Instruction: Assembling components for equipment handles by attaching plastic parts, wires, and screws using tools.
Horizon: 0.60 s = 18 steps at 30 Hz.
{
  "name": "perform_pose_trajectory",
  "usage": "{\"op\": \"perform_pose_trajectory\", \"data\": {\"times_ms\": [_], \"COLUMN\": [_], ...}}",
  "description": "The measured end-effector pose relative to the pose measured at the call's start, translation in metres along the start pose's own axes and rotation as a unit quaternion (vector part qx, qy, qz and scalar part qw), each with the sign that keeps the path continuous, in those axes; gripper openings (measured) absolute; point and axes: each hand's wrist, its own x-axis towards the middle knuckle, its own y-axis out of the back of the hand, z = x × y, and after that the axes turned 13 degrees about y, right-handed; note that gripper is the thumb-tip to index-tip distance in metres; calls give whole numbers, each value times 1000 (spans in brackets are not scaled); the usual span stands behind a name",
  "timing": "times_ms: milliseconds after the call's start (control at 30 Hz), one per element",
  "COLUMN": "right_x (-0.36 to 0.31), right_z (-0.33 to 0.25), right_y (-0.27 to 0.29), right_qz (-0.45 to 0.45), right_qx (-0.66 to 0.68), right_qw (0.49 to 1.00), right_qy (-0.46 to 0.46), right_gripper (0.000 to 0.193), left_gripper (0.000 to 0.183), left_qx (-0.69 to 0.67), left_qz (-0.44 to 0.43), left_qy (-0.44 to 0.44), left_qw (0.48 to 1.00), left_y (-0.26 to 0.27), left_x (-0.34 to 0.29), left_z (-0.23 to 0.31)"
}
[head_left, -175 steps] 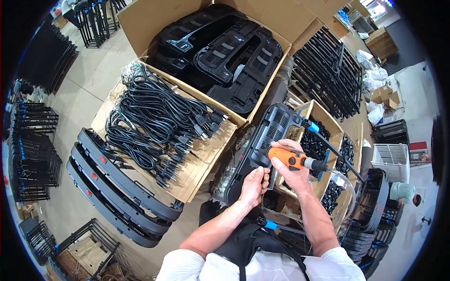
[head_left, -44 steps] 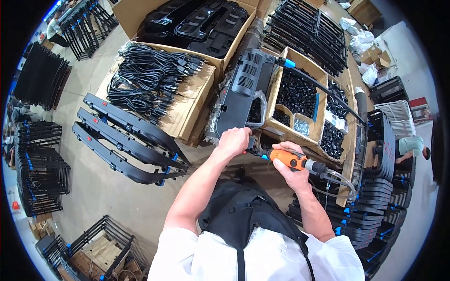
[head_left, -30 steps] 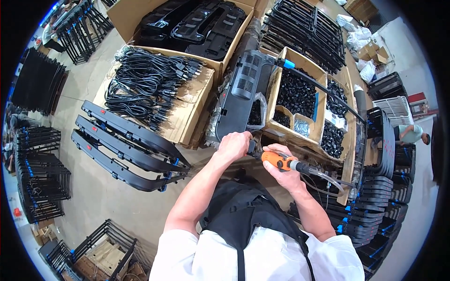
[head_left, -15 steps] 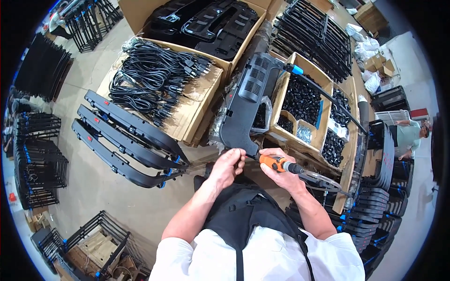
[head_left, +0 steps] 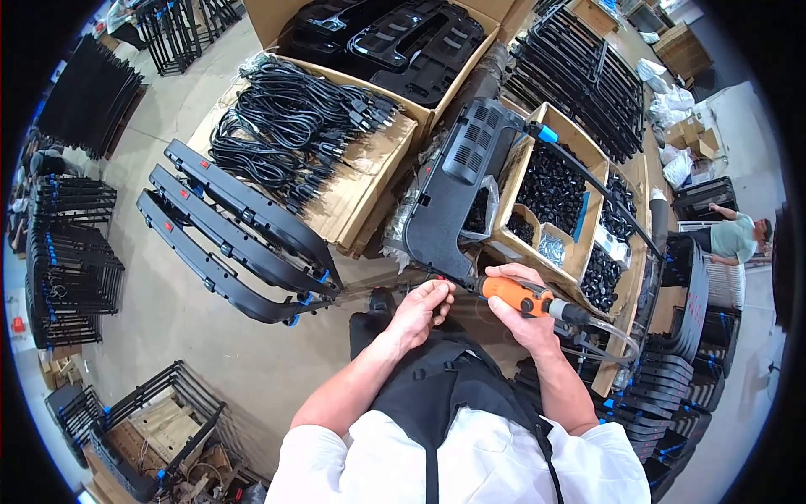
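Observation:
My right hand [head_left: 524, 309] is wrapped around an orange power screwdriver [head_left: 514, 296] with a clear hose at its back end. The driver's front points left, at the near end of a black plastic machine housing [head_left: 441, 231]. That housing has a vented bulge at its far end and lies at the bench's left edge. Beside the housing's near edge, my left hand [head_left: 424, 311] is pinched closed; what its fingers hold is too small to make out. A small red part [head_left: 440, 277] shows just above those fingertips.
Right of the housing, a divided cardboard box [head_left: 550, 260] holds small black parts and a bag of screws. Power cords [head_left: 294, 126] lie on a carton at left, near several curved black frames [head_left: 235, 231]. Black covers [head_left: 411, 50] fill a box behind. A person [head_left: 732, 233] is far right.
The whole view has shifted slightly, so the bench and cartons appear further right and lower. Both hands have moved a little right and nearer to me. The red part by my left fingertips shows more plainly.

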Motion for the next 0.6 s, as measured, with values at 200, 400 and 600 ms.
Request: {"op": "perform_pose_trajectory", "data": {"times_ms": [200, 400, 600], "right_x": [-4, -4, -5], "right_z": [1, 0, 0], "right_y": [-4, -5, -13], "right_qz": [13, -55, -61], "right_qx": [54, 21, 4], "right_qw": [998, 998, 998], "right_qy": [19, 21, 17], "right_gripper": [47, 50, 51], "left_gripper": [20, 18, 20], "left_qx": [-60, -187, -267], "left_qz": [1, -26, -54], "left_qy": [-7, 41, 49], "left_qw": [998, 981, 961], "left_y": [-1, 1, -2], "left_x": [0, 6, 10], "left_z": [4, 0, -3]}}
